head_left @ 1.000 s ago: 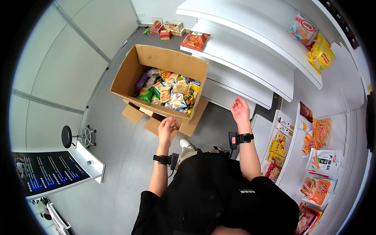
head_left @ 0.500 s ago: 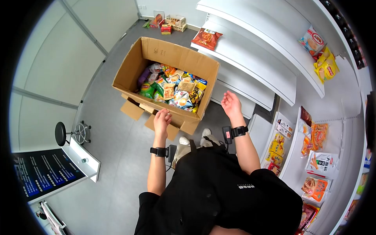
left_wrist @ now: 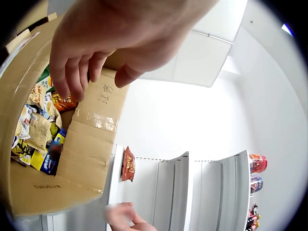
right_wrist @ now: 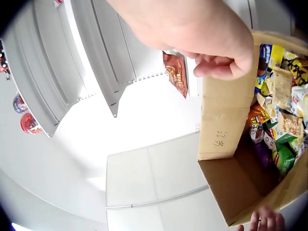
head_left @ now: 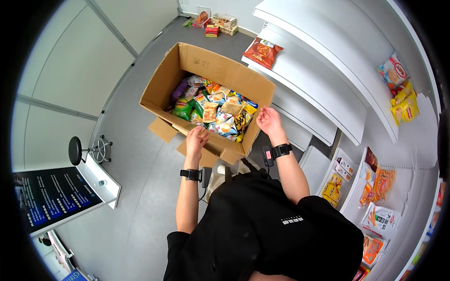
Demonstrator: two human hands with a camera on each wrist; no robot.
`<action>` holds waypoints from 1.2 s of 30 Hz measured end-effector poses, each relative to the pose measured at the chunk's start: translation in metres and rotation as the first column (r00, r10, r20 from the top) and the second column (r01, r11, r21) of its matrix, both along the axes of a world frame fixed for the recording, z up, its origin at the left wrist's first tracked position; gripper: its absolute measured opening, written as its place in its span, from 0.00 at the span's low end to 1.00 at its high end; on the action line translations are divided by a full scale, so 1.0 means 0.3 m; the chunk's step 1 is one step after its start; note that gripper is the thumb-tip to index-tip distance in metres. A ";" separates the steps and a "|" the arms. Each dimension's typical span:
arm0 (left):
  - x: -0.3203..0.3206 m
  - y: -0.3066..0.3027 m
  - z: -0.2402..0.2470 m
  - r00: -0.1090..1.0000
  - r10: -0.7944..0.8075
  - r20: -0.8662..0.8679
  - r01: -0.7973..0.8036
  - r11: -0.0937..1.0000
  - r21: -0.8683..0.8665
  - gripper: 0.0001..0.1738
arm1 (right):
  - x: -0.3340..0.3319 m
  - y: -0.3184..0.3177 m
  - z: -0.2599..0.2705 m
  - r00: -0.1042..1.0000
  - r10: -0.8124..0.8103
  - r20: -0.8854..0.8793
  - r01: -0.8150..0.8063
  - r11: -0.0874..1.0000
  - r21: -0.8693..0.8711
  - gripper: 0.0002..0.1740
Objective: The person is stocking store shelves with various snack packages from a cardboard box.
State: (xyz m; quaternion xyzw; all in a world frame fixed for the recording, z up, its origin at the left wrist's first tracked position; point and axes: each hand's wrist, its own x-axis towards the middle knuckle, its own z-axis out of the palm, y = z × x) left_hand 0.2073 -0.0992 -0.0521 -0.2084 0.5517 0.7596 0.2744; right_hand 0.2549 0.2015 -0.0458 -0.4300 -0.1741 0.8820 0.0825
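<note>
A large cardboard box [head_left: 225, 70] full of snack bags [head_left: 210, 112] stands before the person. The left hand [head_left: 197, 139] is at the box's near edge, its fingers loosely bent and holding nothing; whether it touches the cardboard I cannot tell. By the box's right corner the right hand [head_left: 270, 121] hovers, palm up, with loosely curled fingers and nothing in them. In the left wrist view the left hand [left_wrist: 115, 43] hangs over the box with fingers apart. The right wrist view has the right hand [right_wrist: 216, 53] beside the box wall, fingers bent inward.
White shelves [head_left: 318, 79] rise at the right, with a red snack bag [head_left: 263, 52] on one end. More packets [head_left: 380, 218] hang at the lower right. A round stool [head_left: 75, 151] and a dark sign board [head_left: 56, 196] are at left; small boxes [head_left: 212, 31] lie by the back wall.
The box appears nearer to the hands and further right in the head view. Both hands have risen slightly towards the box, the right one also moving left. Neither has taken hold of anything.
</note>
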 end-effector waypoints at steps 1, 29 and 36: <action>-0.018 0.006 -0.011 1.000 0.006 0.019 -0.006 1.000 -0.007 0.23 | -0.039 0.006 -0.007 0.999 0.029 0.016 -0.029 1.000 -0.001 0.05; -0.271 0.149 -0.171 0.913 0.349 0.211 -0.284 0.916 -0.283 0.20 | -0.400 -0.021 -0.867 0.692 0.401 0.600 -0.234 0.911 -0.339 0.17; -0.313 0.138 -0.184 0.911 0.347 0.222 -0.257 0.900 -0.351 0.18 | -0.421 -0.009 -0.996 0.503 0.617 0.605 -0.571 0.763 -0.304 0.19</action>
